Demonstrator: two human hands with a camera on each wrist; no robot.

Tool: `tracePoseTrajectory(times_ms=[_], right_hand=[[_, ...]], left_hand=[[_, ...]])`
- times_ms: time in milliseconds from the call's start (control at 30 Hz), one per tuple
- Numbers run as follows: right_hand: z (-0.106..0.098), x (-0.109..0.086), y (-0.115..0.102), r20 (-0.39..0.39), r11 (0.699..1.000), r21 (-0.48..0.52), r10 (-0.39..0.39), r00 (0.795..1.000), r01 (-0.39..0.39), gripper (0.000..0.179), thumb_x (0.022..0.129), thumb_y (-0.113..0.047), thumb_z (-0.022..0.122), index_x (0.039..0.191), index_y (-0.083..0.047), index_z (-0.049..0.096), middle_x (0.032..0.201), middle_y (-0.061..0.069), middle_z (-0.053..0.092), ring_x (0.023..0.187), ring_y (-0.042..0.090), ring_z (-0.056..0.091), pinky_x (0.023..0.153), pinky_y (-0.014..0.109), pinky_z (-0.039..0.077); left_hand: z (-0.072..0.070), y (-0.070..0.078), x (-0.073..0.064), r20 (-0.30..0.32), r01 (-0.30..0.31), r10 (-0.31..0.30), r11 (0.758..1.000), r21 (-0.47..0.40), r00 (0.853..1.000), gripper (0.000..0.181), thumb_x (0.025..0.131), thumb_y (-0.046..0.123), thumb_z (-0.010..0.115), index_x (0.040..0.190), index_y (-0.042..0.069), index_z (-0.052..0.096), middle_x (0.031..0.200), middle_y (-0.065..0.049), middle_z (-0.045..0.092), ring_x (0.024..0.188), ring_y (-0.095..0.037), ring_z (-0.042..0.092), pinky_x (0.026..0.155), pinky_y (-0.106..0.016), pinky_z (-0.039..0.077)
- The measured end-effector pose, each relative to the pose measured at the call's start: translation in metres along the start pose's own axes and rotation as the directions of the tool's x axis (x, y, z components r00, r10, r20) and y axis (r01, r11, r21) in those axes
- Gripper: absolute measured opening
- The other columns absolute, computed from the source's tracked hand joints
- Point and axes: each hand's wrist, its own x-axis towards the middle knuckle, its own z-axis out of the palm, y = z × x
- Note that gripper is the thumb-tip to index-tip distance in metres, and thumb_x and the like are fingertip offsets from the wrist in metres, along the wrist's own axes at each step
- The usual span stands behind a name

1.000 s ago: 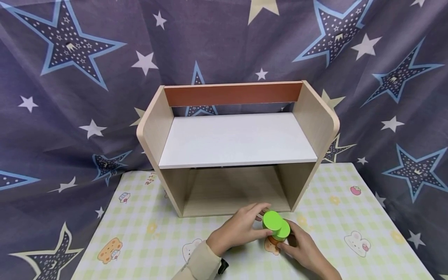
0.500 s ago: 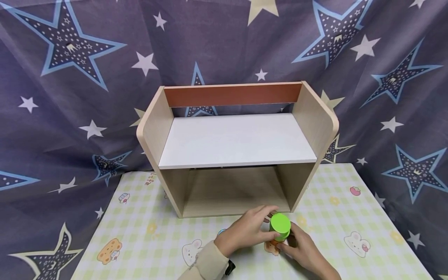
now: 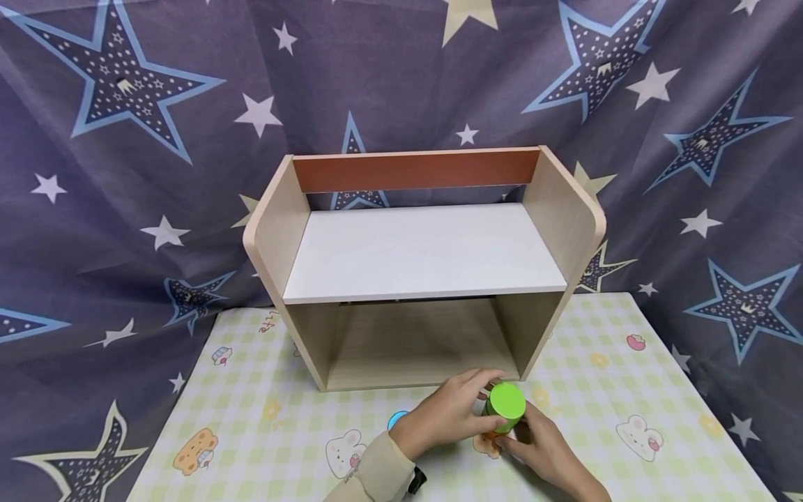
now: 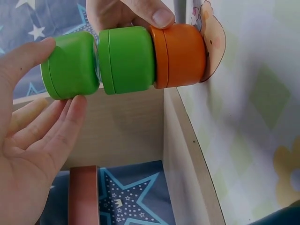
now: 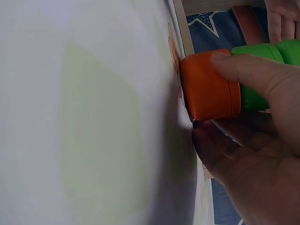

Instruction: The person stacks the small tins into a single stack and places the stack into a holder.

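Note:
Three small rounded jars form a stack on the table. At the bottom is an orange jar [image 4: 183,56], with a green jar [image 4: 129,60] on it and another green jar [image 3: 507,401] at the top. My left hand [image 3: 448,417] pinches the top jar between thumb and fingers; a thin gap with a shiny edge shows beneath that jar in the left wrist view. Lower down, my right hand [image 3: 547,450] steadies the stack, its thumb and fingers gripping the orange jar. From the head view the upper jar mostly hides the two below.
Behind the hands stands a wooden shelf unit [image 3: 426,258] with a white upper board, its lower front edge close to the left fingers. A round blue thing [image 3: 396,419] shows partly behind the left wrist. A checked cloth [image 3: 251,446] covers the table.
My left hand has moved right with the upper green jar, bringing it in line over the lower green one. The blue thing has come into view behind the left wrist. My right hand stays put.

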Motion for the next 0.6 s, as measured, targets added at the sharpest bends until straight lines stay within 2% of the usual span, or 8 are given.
tracePoseTrajectory(times_ms=[167, 433, 600], right_hand=[[-0.0001, -0.0003, -0.0009, 0.001, 1.0, -0.007, -0.004, 1.0, 0.004, 0.043, 0.079, -0.035, 0.073, 0.115, -0.03, 0.05, 0.097, -0.013, 0.056, 0.08, 0.014, 0.054, 0.065, 0.025, 0.049], [-0.0008, -0.0014, -0.0014, 0.009, 1.0, 0.0, -0.013, 1.0, 0.013, 0.048, 0.08, -0.032, 0.072, 0.121, -0.025, 0.049, 0.106, -0.013, 0.056, 0.096, 0.01, 0.056, 0.077, 0.028, 0.051], [-0.0004, -0.0021, -0.002, 0.012, 1.0, -0.001, 0.001, 1.0, -0.001, 0.045, 0.079, -0.033, 0.073, 0.118, -0.027, 0.05, 0.103, -0.014, 0.056, 0.092, 0.009, 0.057, 0.075, 0.027, 0.051]], left_hand=[[0.0013, -0.001, -0.0006, 0.0, -0.001, 0.001, 1.0, 0.017, 1.0, 0.066, 0.084, 0.037, 0.066, 0.139, 0.019, 0.034, 0.125, 0.004, 0.049, 0.1, 0.001, 0.052, 0.081, -0.012, 0.046], [0.0028, -0.0025, -0.0013, -0.004, -0.004, 0.004, 1.0, 0.014, 1.0, 0.067, 0.083, 0.038, 0.067, 0.139, 0.02, 0.034, 0.125, 0.001, 0.05, 0.099, 0.001, 0.052, 0.08, -0.011, 0.045], [0.0038, -0.0029, -0.0031, -0.007, 0.007, -0.007, 1.0, 0.006, 1.0, 0.068, 0.083, 0.039, 0.067, 0.139, 0.021, 0.034, 0.126, 0.002, 0.049, 0.101, 0.001, 0.051, 0.081, -0.01, 0.044]])
